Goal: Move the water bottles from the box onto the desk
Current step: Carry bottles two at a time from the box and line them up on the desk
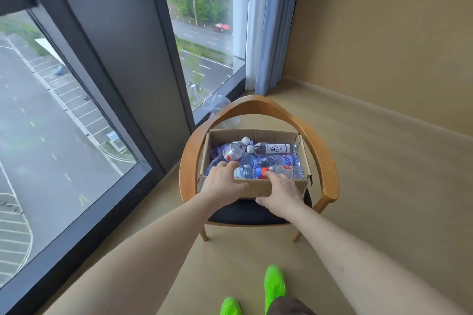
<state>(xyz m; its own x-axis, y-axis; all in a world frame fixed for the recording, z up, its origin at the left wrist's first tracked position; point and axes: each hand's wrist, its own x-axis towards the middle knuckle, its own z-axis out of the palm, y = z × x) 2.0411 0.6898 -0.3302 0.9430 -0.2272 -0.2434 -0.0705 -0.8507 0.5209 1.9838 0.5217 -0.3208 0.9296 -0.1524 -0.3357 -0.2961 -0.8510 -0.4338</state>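
A cardboard box (256,188) was seen standing on the dark seat of a wooden armchair (330,181), with several water bottles (258,158) lying on their sides inside it. Both hands were reached over the box's near wall. The left hand (224,181) was laid across the near left corner, its fingers bent over the rim and touching a clear bottle (246,172) lying along that wall; whether the bottle was actually gripped could not be told. The right hand (280,193) was placed against the outside of the near wall, its fingertips (268,174) brought up to the rim at the orange cap of a second bottle (285,171), its thumb spread low across the cardboard; no closed hold on anything could be made out there either.

The box was closely enclosed by the chair's curved back and arms on three sides, with only the near side and the top left open. A window (64,110) ran along the left, a curtain (268,23) hung behind the chair, and bare floor (384,186) lay to the right.

The bottles were clear plastic, mostly with blue labels and white caps. One with a red-and-white label (234,150) was propped on the pile, and a darker one with a white label (273,148) lay along the far wall.
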